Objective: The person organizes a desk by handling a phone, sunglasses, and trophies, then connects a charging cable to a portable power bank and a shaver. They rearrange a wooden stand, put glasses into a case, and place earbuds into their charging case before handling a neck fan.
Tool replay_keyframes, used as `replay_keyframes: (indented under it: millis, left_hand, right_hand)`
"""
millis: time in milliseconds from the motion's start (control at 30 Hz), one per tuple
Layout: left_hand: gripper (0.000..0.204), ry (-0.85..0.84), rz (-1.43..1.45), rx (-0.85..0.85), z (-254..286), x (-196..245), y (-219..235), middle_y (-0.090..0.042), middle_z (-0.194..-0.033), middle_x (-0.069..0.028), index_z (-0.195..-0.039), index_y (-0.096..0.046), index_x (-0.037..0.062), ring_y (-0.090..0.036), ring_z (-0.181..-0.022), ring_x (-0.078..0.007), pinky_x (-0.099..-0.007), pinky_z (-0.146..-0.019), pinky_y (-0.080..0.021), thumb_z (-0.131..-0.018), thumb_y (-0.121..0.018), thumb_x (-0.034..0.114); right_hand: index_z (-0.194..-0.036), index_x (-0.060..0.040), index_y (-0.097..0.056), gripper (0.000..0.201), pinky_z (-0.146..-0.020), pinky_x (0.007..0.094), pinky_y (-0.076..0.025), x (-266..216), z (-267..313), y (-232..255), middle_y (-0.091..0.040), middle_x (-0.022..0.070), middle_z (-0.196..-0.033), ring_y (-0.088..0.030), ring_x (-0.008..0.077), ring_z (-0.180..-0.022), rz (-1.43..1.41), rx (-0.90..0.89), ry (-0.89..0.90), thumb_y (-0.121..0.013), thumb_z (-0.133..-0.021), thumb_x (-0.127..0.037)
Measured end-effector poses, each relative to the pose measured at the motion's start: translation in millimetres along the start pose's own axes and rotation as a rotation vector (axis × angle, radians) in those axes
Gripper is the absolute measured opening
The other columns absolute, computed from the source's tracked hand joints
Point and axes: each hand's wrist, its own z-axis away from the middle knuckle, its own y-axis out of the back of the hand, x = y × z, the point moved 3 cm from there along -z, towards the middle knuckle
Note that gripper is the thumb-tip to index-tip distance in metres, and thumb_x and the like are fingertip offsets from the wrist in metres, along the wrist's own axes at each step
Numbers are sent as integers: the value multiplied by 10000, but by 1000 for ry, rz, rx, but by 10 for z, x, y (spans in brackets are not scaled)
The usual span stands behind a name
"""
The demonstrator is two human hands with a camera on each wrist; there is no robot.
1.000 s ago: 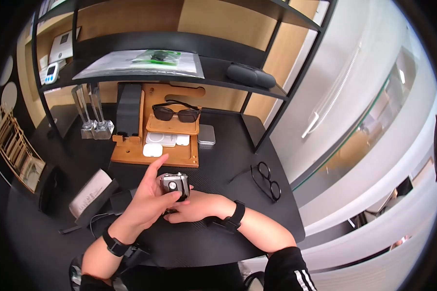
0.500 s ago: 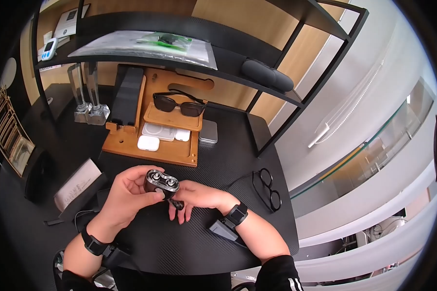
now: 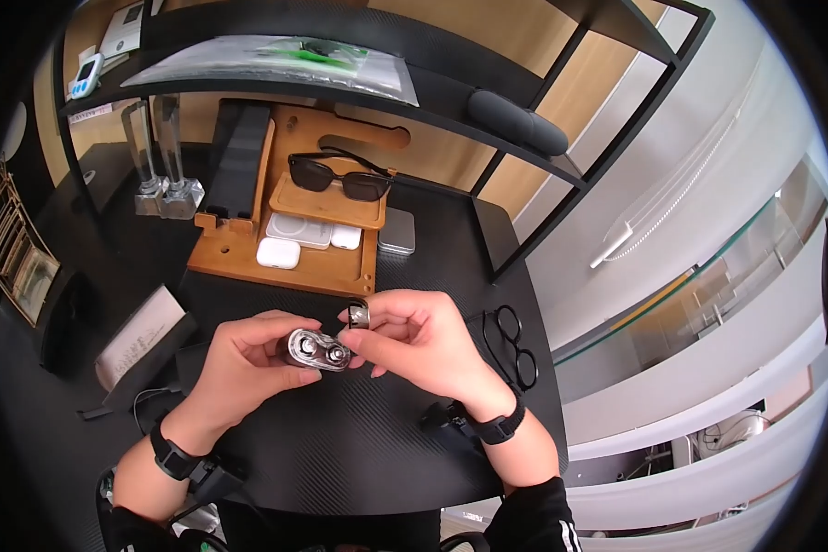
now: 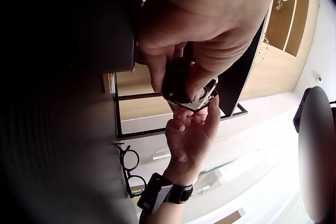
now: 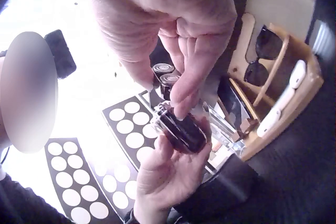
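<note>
In the head view my left hand (image 3: 248, 359) grips the dark body of a small electric shaver (image 3: 287, 353), thumb in front and fingers behind. Its silver-rimmed top is bare, with two short metal posts standing up. Just right of it, my right hand (image 3: 423, 345) pinches the detached shaver head (image 3: 358, 315) between thumb and fingers. Two round cutters with ringed faces show on that head (image 5: 167, 77) in the right wrist view, close beside the shaver body (image 5: 181, 132). From the left wrist, the body (image 4: 176, 85) partly hides the right fingertips.
Behind the hands stands a wooden organizer (image 3: 322, 271) with sunglasses (image 3: 339, 178) and a white earbud case (image 3: 278, 253). Round black glasses (image 3: 515, 345) lie at the right, a tin (image 3: 396, 231) behind. A card holder (image 3: 143, 345) is at left; a black shelf (image 3: 432, 110) spans above.
The shaver body has tilted so its open top faces up. My right hand has risen from below and behind it to its right side, bringing the shaver head up beside the posts.
</note>
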Motion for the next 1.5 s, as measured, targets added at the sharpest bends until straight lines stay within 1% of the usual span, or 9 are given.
replay_keyframes:
  millis: [233,367,533,667,700,933,1167,1233,1500]
  left_hand:
    - [493,-80,-13,-29,1,-24,17,-578,-1106,-111,-1142,-614,-34,-609,-987,-182,-291,-865,-541,-680,-697,-184]
    - [485,-46,22,-30,9,-16,-4,-581,-1102,-108,-1149,-607,-38,-608,-986,-174,-282,-857,-539,-692,-699,-170]
    - [498,-3,109,11,36,-13,-10,-620,-1079,-100,-1190,-572,-39,-612,-988,-150,-270,-862,-521,-720,-712,-128]
    - [502,-40,110,-8,32,-33,0,-629,-1080,-102,-1196,-565,-36,-615,-989,-146,-275,-872,-516,-725,-715,-120]
    - [500,-38,101,-18,35,-34,5,-629,-1082,-102,-1196,-563,-37,-615,-989,-145,-274,-873,-515,-727,-717,-114]
    - [523,0,104,-1,38,-30,-4,-631,-1076,-98,-1223,-540,-34,-614,-975,-135,-260,-866,-508,-736,-724,-93]
    - [495,-39,104,-21,38,-55,6,-623,-1098,-101,-1202,-548,-31,-609,-994,-139,-267,-866,-509,-742,-720,-89]
    - [497,8,112,25,40,-50,4,-636,-1067,-107,-1149,-574,19,-627,-995,-186,-306,-882,-509,-705,-797,29]
    - [484,2,114,-39,44,-25,-5,-618,-1095,-84,-1216,-533,-29,-600,-985,-123,-263,-877,-498,-766,-705,-73]
  right_hand:
    - [-1017,58,-652,227,-628,188,-514,-187,94,-67,-684,77,-866,-652,69,-718,331,58,208,-711,-806,-1]
    - [-1057,51,-636,251,-651,199,-523,-162,98,-86,-683,84,-883,-657,83,-743,321,46,194,-695,-817,6]
    - [-1175,21,-574,290,-641,220,-535,-81,79,-29,-677,98,-931,-656,114,-779,-91,75,128,-612,-894,-36]
    - [-1185,14,-559,273,-622,226,-536,-85,64,36,-660,110,-940,-637,112,-723,-148,153,168,-524,-961,-137]
    - [-1183,-17,-548,263,-618,213,-510,-70,53,49,-647,62,-935,-613,73,-728,-214,133,170,-568,-944,-126]
    - [-1194,11,-549,271,-620,225,-536,-48,53,17,-650,98,-960,-603,88,-694,-140,180,243,-548,-941,-88]
    - [-1238,23,-514,351,-673,253,-565,-42,28,-3,-608,109,-1059,-595,97,-812,-157,196,347,-593,-899,-26]
    - [-1243,27,-508,361,-682,259,-570,-46,27,5,-602,112,-1066,-592,100,-823,-166,208,366,-597,-897,-25]
    - [-1251,31,-500,374,-682,265,-577,-15,14,-5,-601,112,-1063,-595,98,-807,-195,212,374,-601,-897,-37]
